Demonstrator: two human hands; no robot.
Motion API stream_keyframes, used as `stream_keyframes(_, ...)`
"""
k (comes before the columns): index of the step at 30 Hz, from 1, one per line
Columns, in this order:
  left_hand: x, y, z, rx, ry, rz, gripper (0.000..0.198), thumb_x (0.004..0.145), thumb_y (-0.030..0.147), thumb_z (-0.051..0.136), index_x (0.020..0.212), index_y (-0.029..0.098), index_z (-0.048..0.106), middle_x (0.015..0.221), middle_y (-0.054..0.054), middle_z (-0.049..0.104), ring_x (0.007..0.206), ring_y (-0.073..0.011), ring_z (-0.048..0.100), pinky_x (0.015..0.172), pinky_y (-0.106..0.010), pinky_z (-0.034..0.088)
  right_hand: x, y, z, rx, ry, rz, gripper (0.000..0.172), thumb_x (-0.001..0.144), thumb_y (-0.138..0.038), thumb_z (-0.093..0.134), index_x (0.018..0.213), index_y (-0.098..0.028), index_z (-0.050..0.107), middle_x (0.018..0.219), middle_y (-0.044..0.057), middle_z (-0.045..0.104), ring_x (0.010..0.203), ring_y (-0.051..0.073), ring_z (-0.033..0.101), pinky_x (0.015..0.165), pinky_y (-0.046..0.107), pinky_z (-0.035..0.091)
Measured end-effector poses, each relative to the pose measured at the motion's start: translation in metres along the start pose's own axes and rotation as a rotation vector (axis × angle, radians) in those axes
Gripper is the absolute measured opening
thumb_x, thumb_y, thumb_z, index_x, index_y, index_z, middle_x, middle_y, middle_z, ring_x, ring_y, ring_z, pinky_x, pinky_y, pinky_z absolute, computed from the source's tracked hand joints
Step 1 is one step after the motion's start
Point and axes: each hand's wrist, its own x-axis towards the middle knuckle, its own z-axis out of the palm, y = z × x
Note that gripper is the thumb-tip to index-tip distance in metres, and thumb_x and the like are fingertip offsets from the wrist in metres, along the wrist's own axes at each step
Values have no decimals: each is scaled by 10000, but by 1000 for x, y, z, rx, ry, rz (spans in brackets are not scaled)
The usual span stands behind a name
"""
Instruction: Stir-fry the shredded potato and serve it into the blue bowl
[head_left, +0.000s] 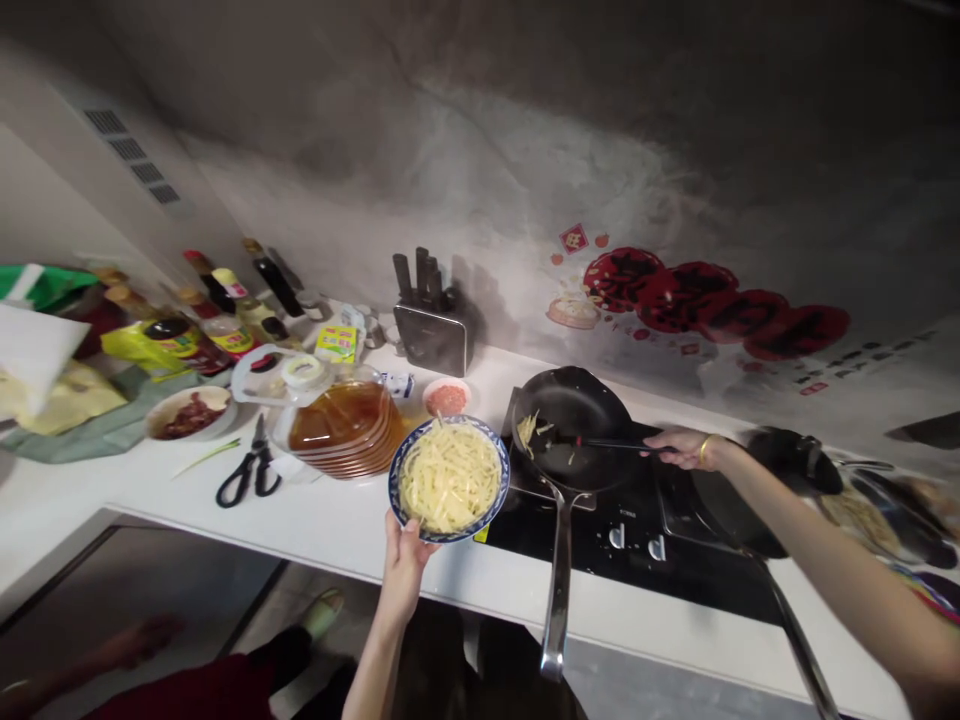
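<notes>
My left hand (405, 552) grips the near rim of a blue-rimmed plate (491, 500) heaped with pale shredded potato, tilted up beside the stove. My right hand (682, 446) is closed on the handle of a dark spatula (611, 443) whose tip reaches into a black frying pan (581, 415). A few potato shreds lie in the pan at its left side. The pan sits on the left burner of a black cooktop (637, 545), its long metal handle pointing toward me.
A large oil jug (345, 420) lies on the white counter beside the plate. Scissors (247, 470), a small bowl of red mince (447, 397), a bowl of dark food (189, 413), sauce bottles (225, 320) and a knife block (433, 320) stand behind. A second pan (739, 510) sits right.
</notes>
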Motion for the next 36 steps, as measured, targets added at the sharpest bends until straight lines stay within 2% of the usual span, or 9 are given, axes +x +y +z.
stream_keyframes(4, 7, 5, -4, 2, 6, 56, 653, 828, 464, 534, 1407, 295, 284, 1446, -109, 388, 1228, -292, 491, 896, -427, 519, 30, 12, 20, 322, -65, 37, 231, 893, -315, 488, 866, -109, 591, 431, -98, 371, 296, -2, 145, 264, 105, 114)
stream_keyframes(8, 7, 17, 5, 22, 13, 67, 621, 836, 431, 529, 1397, 286, 306, 1454, -101, 367, 1280, -295, 428, 890, -410, 526, 42, 25, 24, 416, -69, -22, 212, 907, -310, 474, 906, -118, 564, 470, -92, 393, 314, -2, 161, 266, 92, 121)
stream_keyframes(15, 8, 21, 23, -3, -20, 41, 631, 850, 406, 526, 1416, 302, 266, 1439, -104, 385, 1241, -281, 475, 907, -423, 520, 41, 46, 23, 477, -81, -81, 208, 873, -330, 534, 926, -131, 568, 463, -101, 360, 321, 1, 166, 263, 88, 132)
stream_keyframes(20, 16, 15, 33, -16, -46, 25, 649, 833, 432, 557, 1407, 319, 278, 1461, -93, 351, 1248, -285, 468, 914, -435, 516, 29, 79, 19, 564, -93, -108, 256, 786, -368, 642, 898, -145, 588, 459, -102, 355, 325, -9, 148, 260, 85, 125)
stream_keyframes(24, 22, 12, 48, -22, -117, 64, 650, 823, 441, 574, 1393, 314, 289, 1421, -107, 400, 1208, -279, 506, 878, -433, 538, -3, 101, 8, 569, -50, -152, 342, 674, -440, 725, 830, -169, 589, 455, -110, 322, 332, -16, 112, 261, 95, 112)
stream_keyframes(27, 26, 10, 65, -15, -164, 71, 644, 823, 448, 574, 1382, 306, 289, 1413, -122, 401, 1172, -284, 535, 848, -434, 551, -41, 101, -8, 522, -5, -199, 386, 614, -488, 748, 780, -181, 584, 443, -113, 293, 340, -14, 95, 271, 108, 92)
stream_keyframes(32, 26, 3, 95, -104, -243, 31, 677, 823, 435, 581, 1397, 314, 243, 1401, -138, 414, 1078, -263, 607, 855, -435, 544, -117, 64, -30, 280, 150, -260, 360, 604, -536, 728, 702, -217, 593, 427, -76, 336, 320, 8, 138, 276, 152, 112)
stream_keyframes(34, 22, 1, 103, -137, -277, 23, 671, 831, 430, 572, 1398, 311, 233, 1395, -142, 423, 1051, -253, 623, 859, -442, 540, -149, 40, -27, 134, 241, -293, 355, 630, -572, 694, 742, -238, 643, 450, -30, 428, 303, 35, 226, 266, 175, 181)
stream_keyframes(36, 19, -2, 106, -149, -306, 35, 645, 843, 425, 556, 1392, 302, 241, 1393, -146, 427, 1028, -249, 633, 851, -458, 539, -179, 15, -17, -46, 386, -388, 376, 617, -584, 696, 790, -251, 694, 505, 22, 546, 337, 81, 395, 293, 194, 326)
